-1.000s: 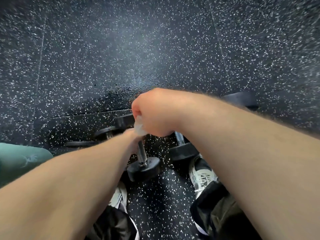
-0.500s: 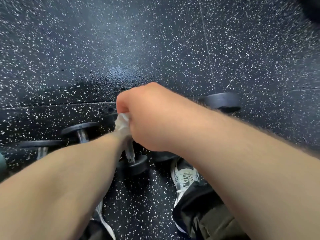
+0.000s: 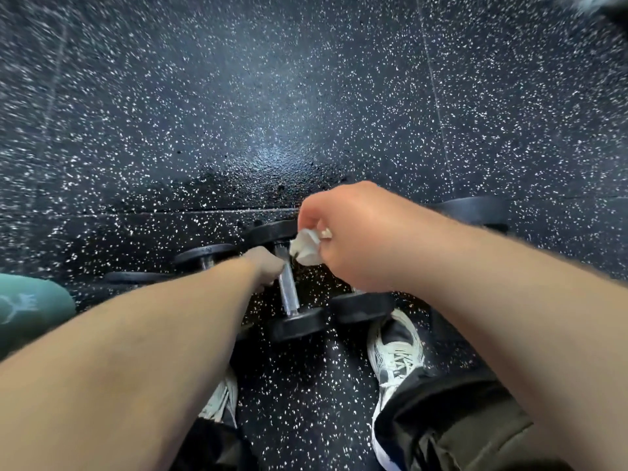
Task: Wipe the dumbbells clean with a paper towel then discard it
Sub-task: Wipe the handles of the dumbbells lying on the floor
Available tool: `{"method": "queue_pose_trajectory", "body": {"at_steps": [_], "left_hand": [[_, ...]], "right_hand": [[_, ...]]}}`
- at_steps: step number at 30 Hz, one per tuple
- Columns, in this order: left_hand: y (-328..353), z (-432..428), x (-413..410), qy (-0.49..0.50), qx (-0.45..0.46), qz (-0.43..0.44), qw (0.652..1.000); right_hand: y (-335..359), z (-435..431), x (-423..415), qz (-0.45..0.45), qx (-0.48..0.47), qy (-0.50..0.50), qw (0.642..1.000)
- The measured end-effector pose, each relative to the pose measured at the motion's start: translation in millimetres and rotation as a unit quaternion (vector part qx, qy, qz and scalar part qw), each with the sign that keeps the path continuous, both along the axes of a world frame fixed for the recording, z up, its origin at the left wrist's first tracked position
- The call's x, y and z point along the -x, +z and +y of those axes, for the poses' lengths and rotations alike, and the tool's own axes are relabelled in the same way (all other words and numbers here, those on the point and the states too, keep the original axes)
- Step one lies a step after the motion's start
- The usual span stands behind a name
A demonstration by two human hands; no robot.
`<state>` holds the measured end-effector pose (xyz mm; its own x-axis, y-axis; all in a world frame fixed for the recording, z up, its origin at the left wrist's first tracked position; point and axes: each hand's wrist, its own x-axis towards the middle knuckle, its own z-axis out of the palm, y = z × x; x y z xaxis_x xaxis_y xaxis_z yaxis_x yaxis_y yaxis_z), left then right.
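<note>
Several black dumbbells lie side by side on the speckled rubber floor. The middle dumbbell (image 3: 289,294) has a chrome handle between two black heads. My left hand (image 3: 263,265) reaches down beside that handle at its far end; its fingers are hidden, so its hold is unclear. My right hand (image 3: 343,232) hovers just right of the handle and grips a crumpled white paper towel (image 3: 307,248), which sits close to the top of the handle. Another dumbbell (image 3: 360,305) lies to the right, mostly hidden under my right arm. Two more dumbbells (image 3: 204,254) lie to the left.
My two shoes (image 3: 396,351) stand just behind the dumbbells. A green rounded object (image 3: 30,307) sits at the left edge. A dark round weight head (image 3: 475,209) shows behind my right wrist. The speckled floor (image 3: 272,96) stretches ahead.
My right hand has lifted off to the right of the middle dumbbell's handle, and the towel now shows clearly. The view has shifted slightly right.
</note>
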<state>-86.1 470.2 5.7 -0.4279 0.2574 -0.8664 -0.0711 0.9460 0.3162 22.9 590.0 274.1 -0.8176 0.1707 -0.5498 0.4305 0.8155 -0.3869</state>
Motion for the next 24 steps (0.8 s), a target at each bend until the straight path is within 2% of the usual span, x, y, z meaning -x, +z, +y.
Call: {"method": "queue_pose_trajectory", "body": {"at_steps": [3,10,14,18,21,24], "left_hand": [[62.0,-0.3,4.2,-0.005,-0.031,0.011,0.999],[114.9,-27.4,20.9,-0.058,-0.072,0.023,0.995],[120.9,-48.4,29.6,-0.097,-0.079,0.053,0.991],[107.2,-61.3,33.0,-0.128,-0.044,0.090,0.987],[101.0,-50.9,37.4,-0.155,-0.024,0.084,0.984],[91.0,-29.7,52.1,-0.167,-0.040,0.117,0.978]], "right_hand": [[-1.9,-8.7,0.0,0.009,0.012,-0.010,1.000],[-18.8,-31.2,-12.1,0.012,0.015,-0.045,0.999],[-40.8,-31.5,-19.3,-0.020,0.001,-0.074,0.997],[-72.3,-26.1,-9.0,-0.040,-0.002,-0.106,0.994],[-105.3,-28.4,-1.4,-0.047,0.009,-0.158,0.986],[-148.0,-35.4,8.6,-0.074,0.036,-0.203,0.976]]}}
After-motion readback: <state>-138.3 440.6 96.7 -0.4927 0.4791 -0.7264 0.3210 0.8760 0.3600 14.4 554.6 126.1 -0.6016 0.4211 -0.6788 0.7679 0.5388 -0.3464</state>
